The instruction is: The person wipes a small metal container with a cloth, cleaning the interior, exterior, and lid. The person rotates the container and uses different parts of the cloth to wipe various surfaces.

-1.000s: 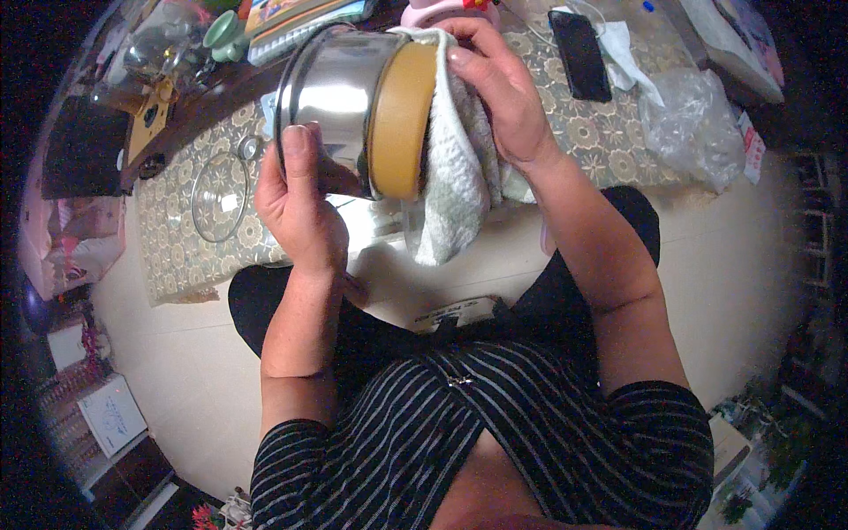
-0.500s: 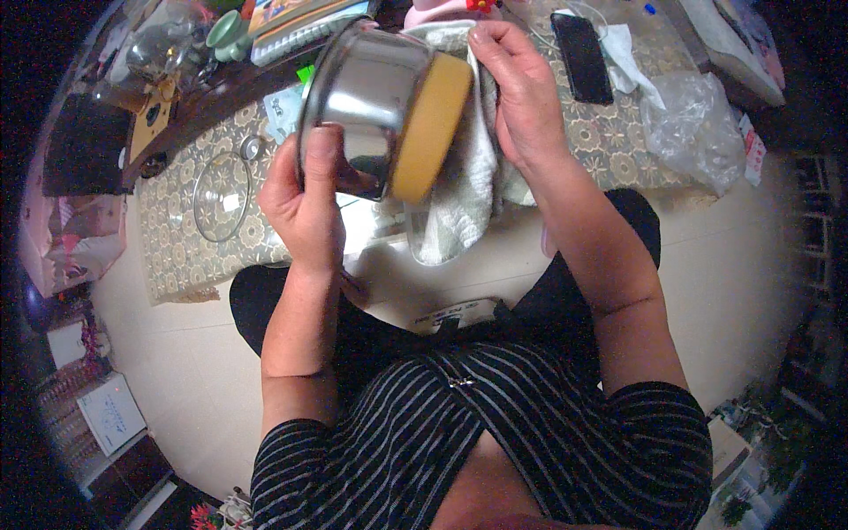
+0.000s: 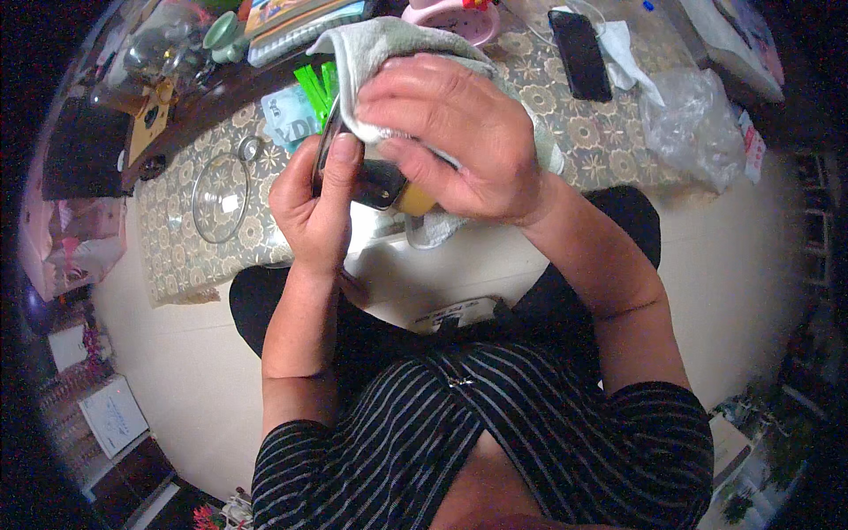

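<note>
A shiny steel pot [image 3: 375, 184] with a yellow lower part is held tilted above the near edge of the table. My left hand [image 3: 309, 201] grips its rim from the left, thumb on the steel wall. A pale grey-green towel [image 3: 380, 40] drapes over the pot and hides most of it. With bent fingers my right hand [image 3: 459, 141] presses the towel to the pot's side; the cloth is caught under those fingers. Below the right hand, a corner of the towel hangs down.
The table [image 3: 601, 146] has a patterned cover. Left of the pot lie a round clear glass lid [image 3: 201, 210], a blue-white packet [image 3: 287, 115] and bright green strips [image 3: 316, 88]. A black phone [image 3: 580, 57], white tissue [image 3: 629, 64] and clear plastic bag [image 3: 693, 132] lie right. Behind is a pink container [image 3: 459, 19].
My right hand has moved left, carrying the towel from beside the pot onto its outer wall. My left hand keeps its grip, and the pot now sits slightly lower. More green strips show.
</note>
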Tool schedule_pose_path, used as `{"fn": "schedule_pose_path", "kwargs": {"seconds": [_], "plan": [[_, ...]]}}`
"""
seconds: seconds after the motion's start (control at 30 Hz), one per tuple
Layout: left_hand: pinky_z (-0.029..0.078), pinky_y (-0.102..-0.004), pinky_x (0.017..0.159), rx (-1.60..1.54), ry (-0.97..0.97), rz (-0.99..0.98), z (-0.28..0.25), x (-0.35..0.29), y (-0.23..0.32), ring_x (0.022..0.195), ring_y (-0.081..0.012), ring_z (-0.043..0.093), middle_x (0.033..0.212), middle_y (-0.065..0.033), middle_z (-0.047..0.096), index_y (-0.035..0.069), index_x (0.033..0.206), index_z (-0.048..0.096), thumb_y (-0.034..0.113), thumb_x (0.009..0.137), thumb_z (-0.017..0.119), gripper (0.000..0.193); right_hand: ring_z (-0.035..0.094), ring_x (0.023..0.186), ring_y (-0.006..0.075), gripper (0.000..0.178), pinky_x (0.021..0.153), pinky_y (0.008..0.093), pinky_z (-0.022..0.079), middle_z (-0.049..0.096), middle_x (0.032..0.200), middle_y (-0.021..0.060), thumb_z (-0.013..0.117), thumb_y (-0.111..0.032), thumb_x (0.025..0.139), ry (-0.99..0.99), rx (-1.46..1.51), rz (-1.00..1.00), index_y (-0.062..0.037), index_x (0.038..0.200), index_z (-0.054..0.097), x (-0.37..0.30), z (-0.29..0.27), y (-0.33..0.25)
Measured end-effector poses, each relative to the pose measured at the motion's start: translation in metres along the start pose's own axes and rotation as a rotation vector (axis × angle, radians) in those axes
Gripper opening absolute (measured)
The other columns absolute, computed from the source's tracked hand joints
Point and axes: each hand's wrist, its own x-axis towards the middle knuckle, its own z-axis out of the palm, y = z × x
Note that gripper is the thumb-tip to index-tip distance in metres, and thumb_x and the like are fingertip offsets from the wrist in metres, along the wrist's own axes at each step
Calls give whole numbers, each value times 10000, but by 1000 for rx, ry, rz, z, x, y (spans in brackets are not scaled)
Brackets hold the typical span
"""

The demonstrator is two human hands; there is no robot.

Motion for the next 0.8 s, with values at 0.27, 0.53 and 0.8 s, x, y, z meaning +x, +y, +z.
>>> {"fn": "schedule_pose_path", "kwargs": {"seconds": [0.27,0.53,0.8], "plan": [[374,-196,556,-60,-5,-90,2,-2,0,637,-36,490,698,38,570,8,867,661,213,960,642,225,615,1097,284,249,963,372,465,648,1167,145,569,-109,927,25,79,194,-27,1145,657,1,-9,23],[400,-192,544,-66,-27,-31,1,4,3,601,-47,517,685,14,576,3,872,645,204,969,624,225,622,1062,309,297,953,399,476,653,1143,134,633,-72,818,-52,12,-6,-31,1107,684,4,1,-4],[403,-218,550,-37,-60,-1,-6,1,-2,610,-63,520,677,2,577,-11,842,640,193,966,618,240,613,1096,227,256,975,334,454,658,1146,113,497,-105,974,-21,124,226,-36,1143,676,4,-15,14]]}}
